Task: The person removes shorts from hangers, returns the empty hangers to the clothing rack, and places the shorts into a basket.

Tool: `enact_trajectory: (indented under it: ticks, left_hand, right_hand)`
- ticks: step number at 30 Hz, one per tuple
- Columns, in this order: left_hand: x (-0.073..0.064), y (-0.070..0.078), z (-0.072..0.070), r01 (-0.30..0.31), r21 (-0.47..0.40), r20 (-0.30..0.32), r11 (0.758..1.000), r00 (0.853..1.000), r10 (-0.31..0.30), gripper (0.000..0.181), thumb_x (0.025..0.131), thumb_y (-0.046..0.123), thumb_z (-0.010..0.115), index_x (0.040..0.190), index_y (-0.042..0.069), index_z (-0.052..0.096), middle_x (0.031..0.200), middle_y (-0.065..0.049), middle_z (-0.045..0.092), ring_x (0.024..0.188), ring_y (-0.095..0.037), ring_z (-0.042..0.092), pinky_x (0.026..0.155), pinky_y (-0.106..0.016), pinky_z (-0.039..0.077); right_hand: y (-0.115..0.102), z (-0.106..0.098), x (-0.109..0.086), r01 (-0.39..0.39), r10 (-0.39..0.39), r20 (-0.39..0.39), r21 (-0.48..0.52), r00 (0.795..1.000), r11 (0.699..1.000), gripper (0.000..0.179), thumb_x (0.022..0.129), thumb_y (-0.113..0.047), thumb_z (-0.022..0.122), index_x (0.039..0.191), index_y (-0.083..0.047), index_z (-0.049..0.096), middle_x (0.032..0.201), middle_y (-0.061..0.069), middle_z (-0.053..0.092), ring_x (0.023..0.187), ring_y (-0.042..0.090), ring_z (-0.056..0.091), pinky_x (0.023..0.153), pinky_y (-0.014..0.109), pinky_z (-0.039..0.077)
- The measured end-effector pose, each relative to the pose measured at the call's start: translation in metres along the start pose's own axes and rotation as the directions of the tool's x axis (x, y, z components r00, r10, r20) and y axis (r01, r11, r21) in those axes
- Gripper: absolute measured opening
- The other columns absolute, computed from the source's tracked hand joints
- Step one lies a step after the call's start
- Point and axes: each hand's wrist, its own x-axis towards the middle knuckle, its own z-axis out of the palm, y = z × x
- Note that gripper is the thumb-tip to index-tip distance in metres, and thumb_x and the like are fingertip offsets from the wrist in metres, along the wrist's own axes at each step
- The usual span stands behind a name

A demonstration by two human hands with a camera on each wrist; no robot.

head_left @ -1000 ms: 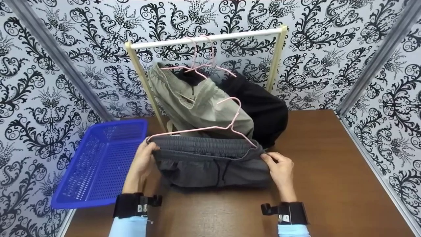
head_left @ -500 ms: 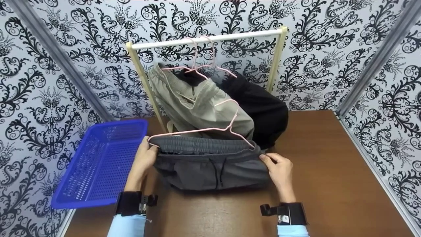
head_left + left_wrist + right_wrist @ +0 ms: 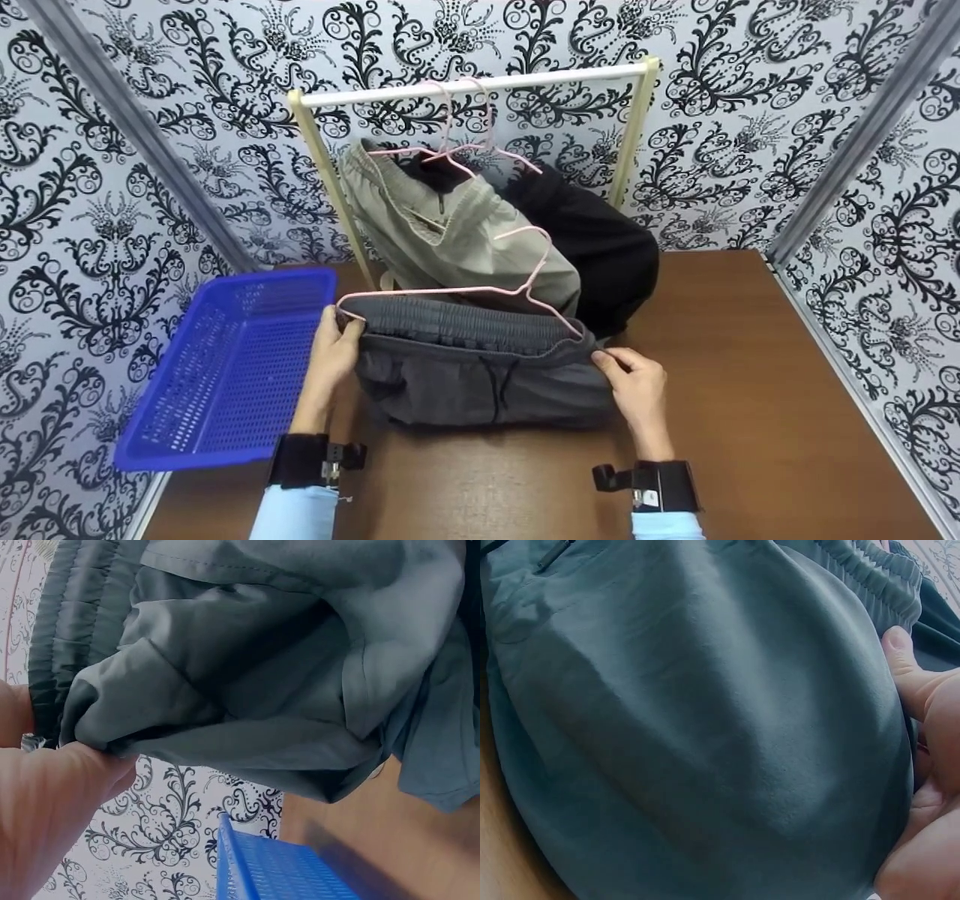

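Dark grey drawstring pants [image 3: 480, 382] are spread between both hands above the table. A pink hanger [image 3: 435, 290] runs along their elastic waistband, and its hook stands free of the rod. At the left corner, my left hand [image 3: 334, 349] pinches the waistband beside the hanger's end; the left wrist view shows the thumb against gathered cloth [image 3: 217, 660]. My right hand [image 3: 639, 386] pinches the right side of the waistband, just outside the hanger's other end. In the right wrist view the thumb lies on the waistband edge, while the fingertips are hidden behind the fabric.
Behind stands a small clothes rack [image 3: 525, 81] with a white rod. Beige pants [image 3: 465, 232] and black pants [image 3: 607, 255] hang from it on pink hangers. A blue basket [image 3: 232, 375] sits left on the brown table [image 3: 750, 405]. Patterned walls surround the table.
My left hand has risen slightly, lifting the left end of the waistband and hanger. The waistband's front edge at the left has shifted. My right hand has barely moved.
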Motion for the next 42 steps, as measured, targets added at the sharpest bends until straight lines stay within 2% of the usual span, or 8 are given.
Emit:
enact_trajectory:
  ticks: [5, 9, 18, 22, 27, 32, 36, 42]
  left_hand:
    - [-0.001, -0.006, 0.002, -0.023, 0.064, -0.001, 0.998, 1.0, 0.023, 0.026, 0.107, 0.018, 0.052, 0.094, -0.004, 0.058, 0.085, -0.012, 0.057, 0.085, -0.029, 0.052, 0.079, -0.038, 0.043]
    - [-0.002, -0.008, 0.004, -0.039, 0.097, -0.007, 0.995, 0.999, 0.04, 0.029, 0.107, 0.02, 0.05, 0.09, -0.002, 0.056, 0.078, -0.008, 0.053, 0.077, -0.026, 0.05, 0.074, -0.038, 0.042]
    - [0.0, -0.008, 0.01, 0.02, 0.076, -0.015, 0.997, 1.0, -0.018, 0.027, 0.107, 0.02, 0.052, 0.087, 0.001, 0.054, 0.077, -0.006, 0.051, 0.078, -0.025, 0.049, 0.074, -0.037, 0.041]
    - [0.001, -0.008, 0.013, 0.025, 0.07, -0.011, 0.997, 1.0, -0.025, 0.026, 0.106, 0.018, 0.053, 0.084, 0.003, 0.051, 0.077, -0.006, 0.048, 0.078, -0.026, 0.048, 0.074, -0.037, 0.04]
    - [0.004, -0.009, 0.019, 0.009, 0.096, 0.006, 0.995, 1.0, -0.009, 0.026, 0.106, 0.02, 0.053, 0.094, -0.003, 0.055, 0.084, -0.015, 0.056, 0.086, -0.035, 0.055, 0.081, -0.043, 0.043]
    - [0.007, -0.012, 0.027, 0.058, 0.106, 0.027, 0.993, 0.998, -0.061, 0.031, 0.107, 0.024, 0.052, 0.108, -0.007, 0.057, 0.107, -0.029, 0.062, 0.105, -0.043, 0.058, 0.095, -0.053, 0.043]
    - [0.008, -0.015, 0.032, 0.09, 0.089, 0.041, 0.992, 0.995, -0.094, 0.034, 0.107, 0.025, 0.053, 0.115, -0.008, 0.056, 0.116, -0.03, 0.061, 0.112, -0.043, 0.057, 0.1, -0.053, 0.042]
    - [0.009, -0.019, 0.039, 0.089, 0.087, 0.071, 0.992, 0.993, -0.096, 0.037, 0.107, 0.027, 0.053, 0.119, -0.008, 0.056, 0.119, -0.028, 0.062, 0.115, -0.042, 0.057, 0.104, -0.052, 0.042]
  right_hand:
    - [-0.001, 0.001, 0.0, -0.037, 0.037, 0.008, 0.089, 0.999, 0.995, 0.008, 0.087, -0.007, 0.08, 0.087, 0.001, 0.08, 0.086, 0.012, 0.077, 0.072, 0.001, 0.063, 0.067, 0.015, 0.048]
    - [-0.002, 0.001, 0.001, -0.051, 0.051, 0.008, 0.117, 0.999, 0.992, 0.009, 0.088, -0.007, 0.08, 0.088, 0.002, 0.079, 0.086, 0.013, 0.077, 0.071, 0.001, 0.063, 0.066, 0.015, 0.048]
    - [-0.002, 0.002, 0.0, -0.061, 0.059, 0.016, 0.12, 0.998, 0.991, 0.009, 0.088, -0.007, 0.08, 0.089, 0.002, 0.08, 0.086, 0.013, 0.077, 0.07, 0.001, 0.062, 0.066, 0.015, 0.048]
    - [-0.003, 0.003, -0.001, -0.063, 0.061, 0.022, 0.124, 0.998, 0.99, 0.009, 0.089, -0.007, 0.08, 0.089, 0.002, 0.08, 0.087, 0.013, 0.076, 0.071, 0.002, 0.063, 0.067, 0.015, 0.048]
    - [-0.006, 0.005, -0.002, -0.044, 0.039, 0.046, 0.114, 0.998, 0.992, 0.01, 0.089, -0.011, 0.081, 0.088, -0.002, 0.08, 0.089, 0.012, 0.077, 0.073, 0.001, 0.064, 0.069, 0.014, 0.048]
    - [-0.008, 0.008, -0.003, -0.009, 0.002, 0.063, 0.112, 0.998, 0.994, 0.008, 0.089, -0.011, 0.081, 0.088, -0.004, 0.082, 0.085, 0.01, 0.076, 0.07, 0.002, 0.062, 0.066, 0.015, 0.048]
    - [-0.01, 0.01, -0.004, 0.006, -0.012, 0.066, 0.089, 0.998, 0.996, 0.007, 0.089, -0.013, 0.081, 0.088, -0.006, 0.082, 0.084, 0.009, 0.076, 0.068, 0.002, 0.061, 0.065, 0.015, 0.047]
    - [-0.015, 0.011, -0.004, 0.019, -0.021, 0.077, 0.028, 0.997, 0.999, 0.01, 0.089, -0.018, 0.082, 0.089, -0.008, 0.082, 0.086, 0.007, 0.077, 0.072, 0.005, 0.064, 0.068, 0.017, 0.048]
